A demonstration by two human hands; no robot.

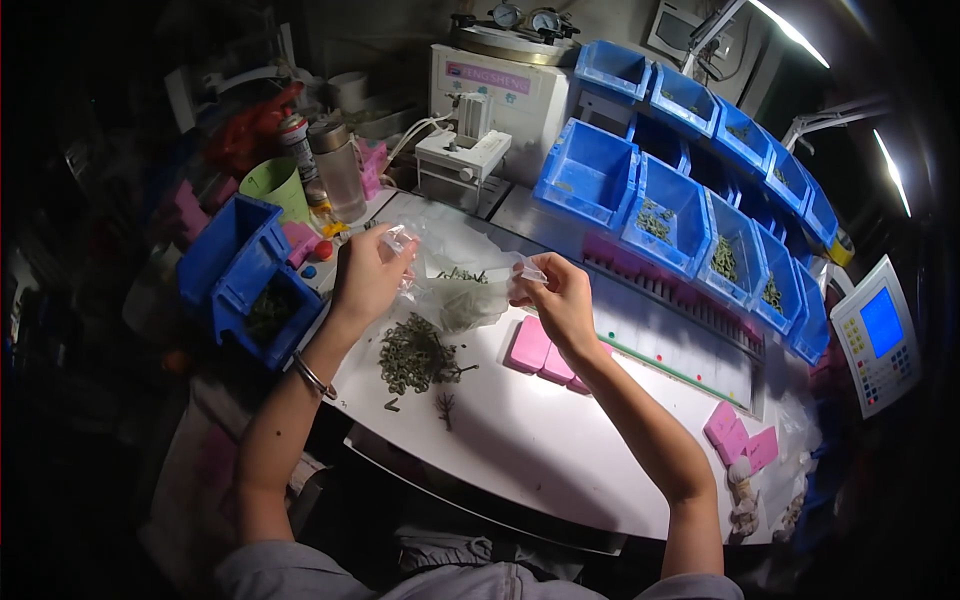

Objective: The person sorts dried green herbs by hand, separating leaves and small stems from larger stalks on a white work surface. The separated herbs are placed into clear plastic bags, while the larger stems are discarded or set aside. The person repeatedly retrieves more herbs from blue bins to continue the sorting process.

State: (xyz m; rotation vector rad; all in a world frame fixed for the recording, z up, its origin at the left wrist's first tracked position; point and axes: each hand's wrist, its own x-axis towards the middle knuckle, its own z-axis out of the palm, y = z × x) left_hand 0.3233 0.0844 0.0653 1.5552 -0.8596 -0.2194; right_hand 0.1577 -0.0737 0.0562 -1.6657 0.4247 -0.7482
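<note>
Between my hands hangs a clear plastic bag (470,305) with small dark green pieces (462,275) in it. My left hand (370,268) pinches one side of the bag's mouth, and my right hand (556,298) grips the opposite side. A bracelet circles my left wrist. Below the bag, on the white tabletop (500,440), lies a heap of small green curled pieces (415,355); a branched piece (446,408) rests apart from it. Just beneath my right hand sit several pink blocks (545,350) in a row.
Blue bins (655,215), some with green pieces, rise at the back right; more blue bins (265,300) stand left. A clear bottle (338,175) and green cup (278,190) are behind my left hand. At right are a control panel (880,335) and pink pieces (735,435).
</note>
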